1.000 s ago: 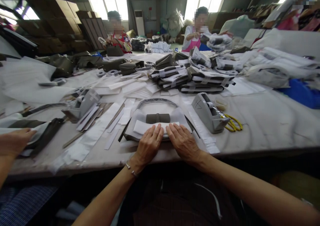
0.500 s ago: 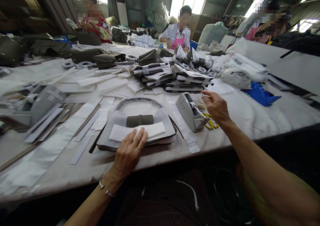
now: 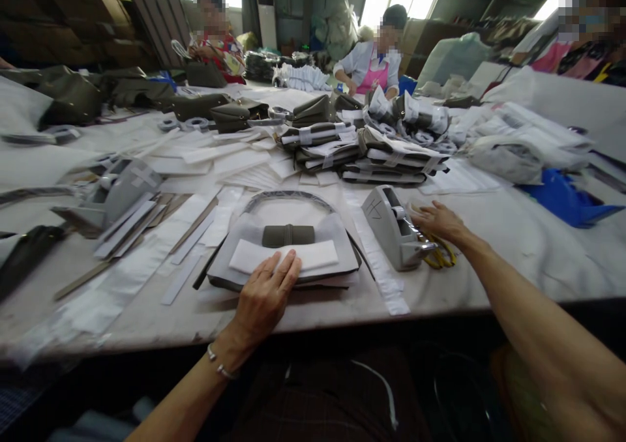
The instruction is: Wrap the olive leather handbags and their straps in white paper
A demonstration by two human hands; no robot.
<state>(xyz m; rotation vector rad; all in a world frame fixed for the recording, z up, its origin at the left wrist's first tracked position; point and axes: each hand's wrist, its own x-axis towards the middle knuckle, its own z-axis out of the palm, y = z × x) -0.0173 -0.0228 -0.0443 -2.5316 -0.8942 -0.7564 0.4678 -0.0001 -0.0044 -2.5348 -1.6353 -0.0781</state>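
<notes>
A flat dark olive handbag (image 3: 342,276) lies before me, partly covered by pale sheeting, with its wrapped handle (image 3: 293,196) arching toward the back. On its front sit an olive tab (image 3: 288,235) and a white padding strip (image 3: 313,254). My left hand (image 3: 267,289) rests flat on the strip, fingers stretched out. My right hand (image 3: 443,223) reaches with extended fingers just right of the grey tape dispenser (image 3: 384,227), beside a small pale item I cannot make out. Yellow-handled scissors (image 3: 444,256) lie below that hand.
Wrapped olive bags (image 3: 386,158) are piled behind the dispenser. White padding sheets (image 3: 244,162) spread across the middle. On the left stand a second tape dispenser (image 3: 130,184) and loose strips (image 3: 188,240). A blue dispenser (image 3: 572,197) stands right. Co-workers (image 3: 366,67) are across the table.
My right hand has come down beside the dispenser, its fingers stretching toward the pale item. My left hand stays on the padding strip. The view has turned slightly left.
</notes>
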